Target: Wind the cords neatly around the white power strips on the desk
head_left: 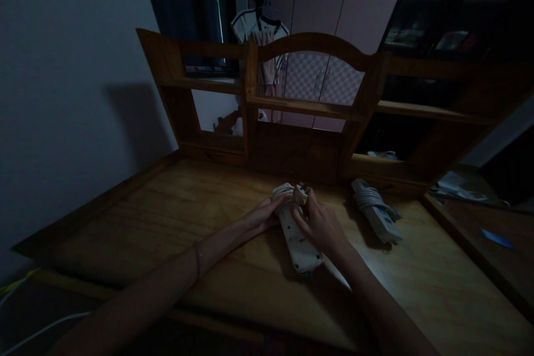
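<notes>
A white power strip [303, 247] lies at an angle between my hands, its underside with dark screw holes facing up. Its white cord [282, 190] is looped round the far end. My left hand [270, 212] grips that end from the left, fingers closed over the strip and the loops. With its fingers pinched, my right hand [320, 222] holds the plug [300, 194] at the cord's end, just above the strip. To the right lies a second power strip [381, 219] with its grey-white cord wound round it, touched by neither hand.
The wooden desk [175, 217] carries a low shelf unit [306, 105] along its back edge. A wall [83, 78] borders the left side. A blue card [496, 237] lies on a surface at the right. A white cable [50, 325] hangs at lower left.
</notes>
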`<state>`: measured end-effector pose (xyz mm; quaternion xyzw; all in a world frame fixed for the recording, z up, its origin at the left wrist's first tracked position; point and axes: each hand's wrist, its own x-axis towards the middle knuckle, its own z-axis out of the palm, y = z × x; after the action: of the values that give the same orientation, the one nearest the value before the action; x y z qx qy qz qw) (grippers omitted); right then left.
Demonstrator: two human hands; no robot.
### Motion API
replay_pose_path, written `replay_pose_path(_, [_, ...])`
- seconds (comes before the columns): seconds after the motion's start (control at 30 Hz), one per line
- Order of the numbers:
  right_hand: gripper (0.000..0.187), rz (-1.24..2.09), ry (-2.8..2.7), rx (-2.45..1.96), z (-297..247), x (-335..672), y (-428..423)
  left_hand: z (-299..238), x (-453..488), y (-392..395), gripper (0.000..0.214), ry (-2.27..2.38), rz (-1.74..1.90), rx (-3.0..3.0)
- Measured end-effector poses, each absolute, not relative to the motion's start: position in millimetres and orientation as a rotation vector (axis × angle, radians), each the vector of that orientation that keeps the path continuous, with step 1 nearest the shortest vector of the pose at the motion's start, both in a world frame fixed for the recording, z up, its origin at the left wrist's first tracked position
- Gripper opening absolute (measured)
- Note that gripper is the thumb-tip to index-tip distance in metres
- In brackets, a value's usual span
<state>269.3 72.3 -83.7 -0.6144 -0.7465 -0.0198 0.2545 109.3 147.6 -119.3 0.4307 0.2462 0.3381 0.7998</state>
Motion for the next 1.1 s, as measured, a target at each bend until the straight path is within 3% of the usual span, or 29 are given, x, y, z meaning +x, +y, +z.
replay_pose_path(0.3, [0.068, -0.054, -2.088, -1.673, -77.8, 269.4, 69.9, -116.4, 108.2, 146.8, 0.039, 0.533, 0.716, 0.911])
replay_pose_path(1.1, [0.066, -0.052, -2.085, -1.649, -76.5, 268.8, 69.7, -116.2, 108.7, 145.9, 0.037, 0.500, 0.715, 0.897])
